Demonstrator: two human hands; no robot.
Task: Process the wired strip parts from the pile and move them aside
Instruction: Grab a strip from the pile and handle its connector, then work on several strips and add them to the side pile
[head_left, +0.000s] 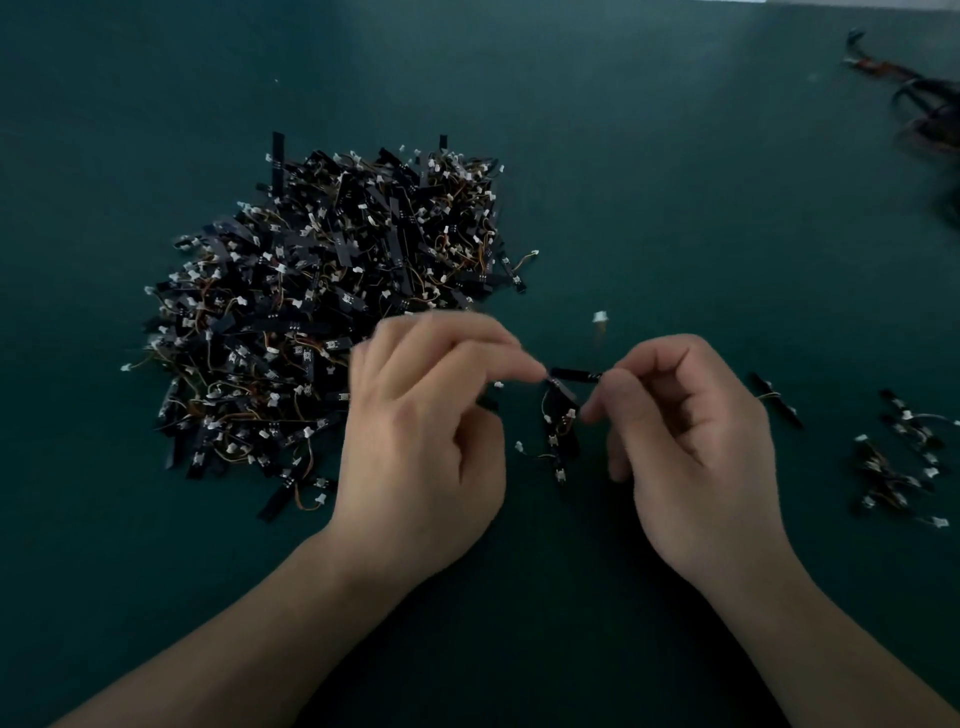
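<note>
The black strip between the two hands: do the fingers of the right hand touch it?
Touching. The head view shows the right hand pinching one end of the black strip with its fingers, with no gap. The left hand pinches the other end.

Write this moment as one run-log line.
left hand: pinches one end of black strip | right hand: pinches other end | pile: large, at left | set-aside parts: few, at right

It looks like a small electronics assembly workshop: a dark green worktop (675, 197) carries a big pile (322, 312) of black wired strips (white connectors, thin leads), with a smaller batch (893, 467) aside.
</note>
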